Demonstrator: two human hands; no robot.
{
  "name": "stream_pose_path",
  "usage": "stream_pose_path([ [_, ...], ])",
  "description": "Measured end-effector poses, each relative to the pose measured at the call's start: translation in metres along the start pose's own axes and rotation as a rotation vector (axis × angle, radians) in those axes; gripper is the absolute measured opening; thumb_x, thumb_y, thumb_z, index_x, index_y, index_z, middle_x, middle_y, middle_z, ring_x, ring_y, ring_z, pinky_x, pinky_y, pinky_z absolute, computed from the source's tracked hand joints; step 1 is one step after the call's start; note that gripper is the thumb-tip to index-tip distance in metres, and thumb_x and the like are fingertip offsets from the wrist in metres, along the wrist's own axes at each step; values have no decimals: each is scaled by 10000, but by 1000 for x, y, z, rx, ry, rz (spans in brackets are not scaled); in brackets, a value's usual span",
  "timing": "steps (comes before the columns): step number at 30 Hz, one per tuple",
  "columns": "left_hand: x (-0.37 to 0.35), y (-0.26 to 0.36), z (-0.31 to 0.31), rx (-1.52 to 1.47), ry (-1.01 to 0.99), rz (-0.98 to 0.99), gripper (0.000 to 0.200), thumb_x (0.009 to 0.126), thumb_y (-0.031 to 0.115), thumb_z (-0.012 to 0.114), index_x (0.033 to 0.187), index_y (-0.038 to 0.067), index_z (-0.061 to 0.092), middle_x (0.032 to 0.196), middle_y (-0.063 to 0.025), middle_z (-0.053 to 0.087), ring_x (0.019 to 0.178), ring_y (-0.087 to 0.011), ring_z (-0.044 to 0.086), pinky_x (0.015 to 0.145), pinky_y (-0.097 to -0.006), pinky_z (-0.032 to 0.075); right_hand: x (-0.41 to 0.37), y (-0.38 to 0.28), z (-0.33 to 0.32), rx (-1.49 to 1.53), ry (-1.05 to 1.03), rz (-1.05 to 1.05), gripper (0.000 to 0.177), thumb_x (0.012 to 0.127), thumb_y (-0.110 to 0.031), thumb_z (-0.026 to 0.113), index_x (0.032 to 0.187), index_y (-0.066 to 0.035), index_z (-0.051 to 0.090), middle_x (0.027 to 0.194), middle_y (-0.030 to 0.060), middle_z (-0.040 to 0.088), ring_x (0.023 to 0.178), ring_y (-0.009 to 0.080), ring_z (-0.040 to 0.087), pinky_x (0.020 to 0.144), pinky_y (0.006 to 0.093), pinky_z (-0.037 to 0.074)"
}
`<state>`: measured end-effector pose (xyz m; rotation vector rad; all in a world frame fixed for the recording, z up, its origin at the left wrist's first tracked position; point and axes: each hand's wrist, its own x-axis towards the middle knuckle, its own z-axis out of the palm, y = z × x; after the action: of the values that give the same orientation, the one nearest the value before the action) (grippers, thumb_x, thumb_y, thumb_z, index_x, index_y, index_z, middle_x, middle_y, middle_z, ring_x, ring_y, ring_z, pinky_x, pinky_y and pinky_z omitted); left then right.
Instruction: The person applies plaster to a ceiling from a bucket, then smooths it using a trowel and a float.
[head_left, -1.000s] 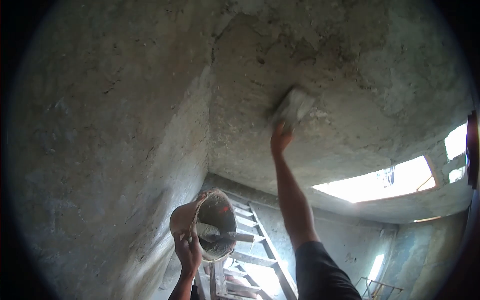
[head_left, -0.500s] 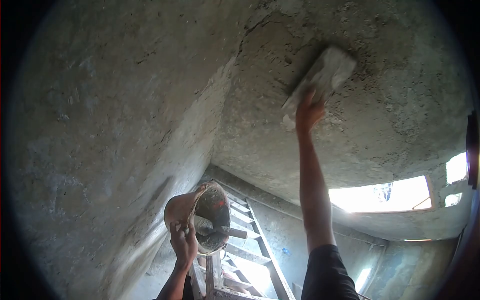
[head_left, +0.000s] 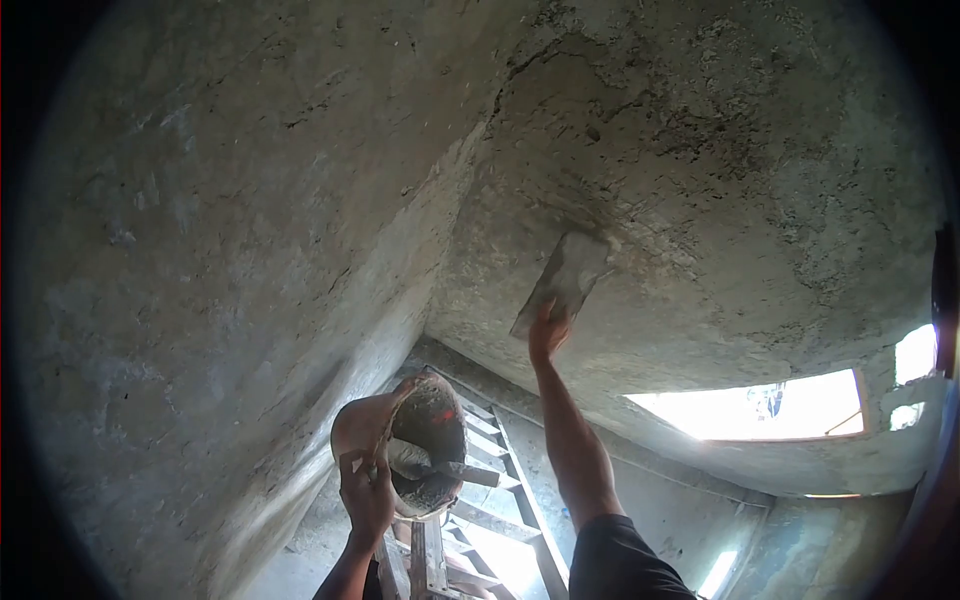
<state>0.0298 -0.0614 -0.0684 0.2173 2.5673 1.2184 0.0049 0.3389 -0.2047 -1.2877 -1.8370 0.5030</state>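
A flat rectangular float point(head_left: 572, 268) lies against the rough plastered ceiling point(head_left: 700, 190). My right hand point(head_left: 550, 328), at the end of a raised arm, grips its underside, fingers closed. Lower left, my left hand point(head_left: 367, 493) is closed on the rim of a tilted, mortar-stained bucket point(head_left: 365, 425). The bucket's opening faces right, and inside rests a trowel point(head_left: 410, 458) whose handle sticks out over the rim.
Behind the bucket stands a ladder point(head_left: 510, 480) with pale rungs. A plastered wall point(head_left: 220, 280) fills the left side. Bright openings point(head_left: 780, 408) show at the right, beyond my right arm.
My right hand and the float have moved down and to the left across the ceiling. The bucket in my left hand has stayed nearly in place, slightly lower.
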Motion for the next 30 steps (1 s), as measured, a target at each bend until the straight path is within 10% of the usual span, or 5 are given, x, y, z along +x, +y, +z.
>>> stream_pose_path([
  [3, -2, -6, 4, 17, -13, 37, 231, 884, 168, 564, 904, -51, 637, 1006, -130, 528, 783, -328, 609, 703, -410, 470, 73, -93, -19, 169, 281, -335, 510, 895, -378, 561, 1137, 71, 555, 957, 315, 611, 877, 476, 585, 729, 496, 456],
  [7, -2, -17, 8, 29, 11, 122, 227, 879, 175, 583, 913, -42, 637, 1030, -152, 533, 793, -335, 611, 692, -413, 472, 133, -211, -60, 150, 146, -172, 523, 908, -386, 542, 1092, 103, 571, 915, 319, 623, 886, 477, 602, 729, 508, 470],
  [13, 0, -18, 12, -37, -32, 5, 234, 874, 177, 592, 919, -49, 640, 1039, -148, 536, 832, -324, 612, 715, -406, 476, 116, -133, 18, 82, 194, -272, 552, 906, -423, 519, 1029, 110, 590, 899, 332, 618, 878, 482, 602, 730, 518, 472],
  [20, 1, -8, 7, 57, -23, 42, 225, 874, 178, 590, 940, -32, 638, 1039, -129, 535, 812, -327, 619, 715, -415, 483, -21, -4, 23, -79, -271, 27, 582, 891, -433, 523, 1082, 115, 575, 984, 331, 604, 957, 477, 576, 835, 499, 453],
  [30, -5, -16, 8, 82, 19, 155, 184, 872, 171, 588, 913, -1, 638, 1018, -128, 546, 750, -323, 625, 659, -419, 485, 98, -182, -36, 186, 169, -300, 488, 915, -352, 538, 1110, 95, 557, 968, 336, 604, 902, 474, 595, 742, 482, 481],
])
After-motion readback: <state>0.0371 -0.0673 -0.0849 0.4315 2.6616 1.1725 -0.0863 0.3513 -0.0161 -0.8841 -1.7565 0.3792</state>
